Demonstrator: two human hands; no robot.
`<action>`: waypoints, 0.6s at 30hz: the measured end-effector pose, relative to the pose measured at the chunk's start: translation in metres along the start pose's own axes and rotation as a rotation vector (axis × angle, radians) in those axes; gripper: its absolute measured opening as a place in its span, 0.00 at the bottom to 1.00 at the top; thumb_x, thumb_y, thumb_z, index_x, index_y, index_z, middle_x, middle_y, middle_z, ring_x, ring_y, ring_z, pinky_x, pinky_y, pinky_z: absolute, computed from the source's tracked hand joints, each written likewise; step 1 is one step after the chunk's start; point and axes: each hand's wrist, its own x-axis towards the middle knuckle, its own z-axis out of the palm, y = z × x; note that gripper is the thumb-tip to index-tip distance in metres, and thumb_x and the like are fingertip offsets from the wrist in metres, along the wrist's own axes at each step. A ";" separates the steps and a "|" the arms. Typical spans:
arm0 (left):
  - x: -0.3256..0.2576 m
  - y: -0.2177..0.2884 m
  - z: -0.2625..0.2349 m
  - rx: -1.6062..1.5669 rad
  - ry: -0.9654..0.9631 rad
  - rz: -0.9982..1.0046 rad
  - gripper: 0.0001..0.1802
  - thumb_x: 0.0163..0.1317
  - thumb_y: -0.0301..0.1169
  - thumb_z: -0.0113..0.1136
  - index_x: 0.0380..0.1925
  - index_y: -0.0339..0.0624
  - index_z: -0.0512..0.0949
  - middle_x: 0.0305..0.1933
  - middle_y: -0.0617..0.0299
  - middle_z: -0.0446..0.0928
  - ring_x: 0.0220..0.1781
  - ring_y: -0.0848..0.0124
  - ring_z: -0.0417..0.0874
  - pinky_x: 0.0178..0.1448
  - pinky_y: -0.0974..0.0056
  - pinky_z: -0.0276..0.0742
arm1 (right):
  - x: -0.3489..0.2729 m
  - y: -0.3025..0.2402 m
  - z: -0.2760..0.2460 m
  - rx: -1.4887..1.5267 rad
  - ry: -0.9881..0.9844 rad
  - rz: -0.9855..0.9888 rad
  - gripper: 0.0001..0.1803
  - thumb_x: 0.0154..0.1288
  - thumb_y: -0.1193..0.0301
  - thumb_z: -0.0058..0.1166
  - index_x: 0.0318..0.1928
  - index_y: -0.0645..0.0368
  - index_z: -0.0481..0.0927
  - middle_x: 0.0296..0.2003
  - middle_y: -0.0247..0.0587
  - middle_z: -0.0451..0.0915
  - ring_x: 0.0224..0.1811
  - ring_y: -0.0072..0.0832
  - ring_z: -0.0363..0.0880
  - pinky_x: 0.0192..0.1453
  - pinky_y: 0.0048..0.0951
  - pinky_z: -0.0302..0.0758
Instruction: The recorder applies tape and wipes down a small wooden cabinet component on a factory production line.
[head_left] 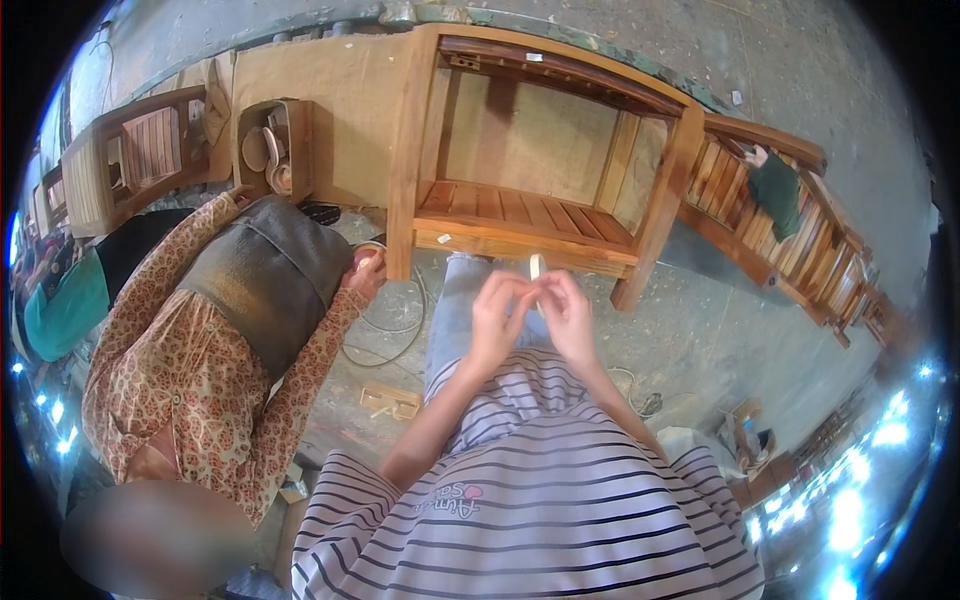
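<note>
Together the left hand (497, 312) and right hand (572, 312) pinch a small pale strip (537, 268), fingers narrow for control, wooden slatted bench (520, 215) at twelve o'clock.

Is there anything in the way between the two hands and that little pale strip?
No. Both the left hand and the right hand are already pinching the pale strip with their fingertips, in front of the wooden bench, with nothing between.

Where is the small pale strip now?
In the head view, the pale strip is centre frame, pinched between the left hand and right hand, just before the wooden bench.
</note>
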 end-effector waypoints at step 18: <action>0.042 -0.073 -0.163 -0.409 0.799 -0.395 0.17 0.67 0.29 0.60 0.52 0.31 0.74 0.43 0.58 0.78 0.38 0.69 0.84 0.32 0.71 0.81 | 0.209 0.042 0.114 -0.192 0.290 -0.258 0.29 0.62 0.55 0.64 0.51 0.67 0.71 0.36 0.39 0.80 0.39 0.30 0.80 0.49 0.31 0.75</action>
